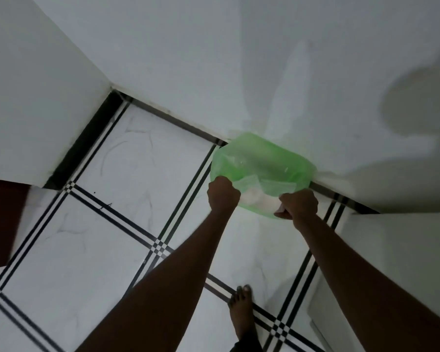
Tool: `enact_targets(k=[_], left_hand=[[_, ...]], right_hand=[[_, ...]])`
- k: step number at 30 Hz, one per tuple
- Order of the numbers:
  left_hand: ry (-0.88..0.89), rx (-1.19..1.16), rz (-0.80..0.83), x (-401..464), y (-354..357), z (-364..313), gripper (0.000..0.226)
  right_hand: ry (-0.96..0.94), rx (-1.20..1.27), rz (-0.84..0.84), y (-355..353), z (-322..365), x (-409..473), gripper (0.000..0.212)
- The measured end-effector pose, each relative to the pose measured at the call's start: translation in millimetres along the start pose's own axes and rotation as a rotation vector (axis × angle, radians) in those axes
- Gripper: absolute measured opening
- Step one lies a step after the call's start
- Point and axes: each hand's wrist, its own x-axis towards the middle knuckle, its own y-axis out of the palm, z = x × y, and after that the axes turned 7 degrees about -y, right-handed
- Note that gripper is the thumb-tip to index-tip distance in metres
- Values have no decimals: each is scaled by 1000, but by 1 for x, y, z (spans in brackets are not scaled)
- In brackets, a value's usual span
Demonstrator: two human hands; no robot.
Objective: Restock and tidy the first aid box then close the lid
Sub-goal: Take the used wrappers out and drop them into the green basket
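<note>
A translucent green plastic box (262, 163) is held out in front of me above the floor, close to the white wall. My left hand (222, 193) is closed around its near left edge. My right hand (299, 205) grips its near right edge. Through the green plastic I make out pale, whitish items (258, 198) inside, too blurred to identify. I cannot tell whether the lid sits on it.
White floor tiles (127, 189) with black striped borders lie below. White walls (264, 72) meet in a corner at the upper left. A white ledge or cabinet (396, 250) stands at the right. A bare foot (241, 308) stands on the tiles below the box.
</note>
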Motion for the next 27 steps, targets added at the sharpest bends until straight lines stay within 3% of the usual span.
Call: enact_targets(k=[2, 4, 7, 9, 12, 15, 17, 20, 25, 27], left_hand=[[-17, 28, 85, 33, 24, 1, 28], [-1, 69, 122, 51, 40, -4, 22], [113, 214, 199, 75, 68, -8, 9], [185, 283, 275, 84, 83, -6, 19], [159, 181, 341, 78, 81, -5, 45], [131, 70, 278, 65, 64, -4, 40], [121, 48, 288, 46, 45, -8, 36], [109, -71, 319, 8, 17, -17, 33], [157, -316, 321, -85, -34, -47, 34], [192, -428, 352, -136, -52, -68, 23]], right_hand=[[97, 132, 52, 30, -20, 40, 31], [161, 279, 121, 45, -28, 60, 19], [166, 433, 160, 65, -29, 76, 19], [183, 499, 213, 76, -33, 86, 9], [216, 480, 256, 75, -38, 85, 4], [195, 482, 210, 56, -36, 71, 15], [183, 478, 203, 39, -31, 53, 4], [129, 490, 182, 6, -22, 18, 13], [-23, 540, 138, -84, -1, -74, 7], [-104, 561, 125, -131, 5, -115, 7]])
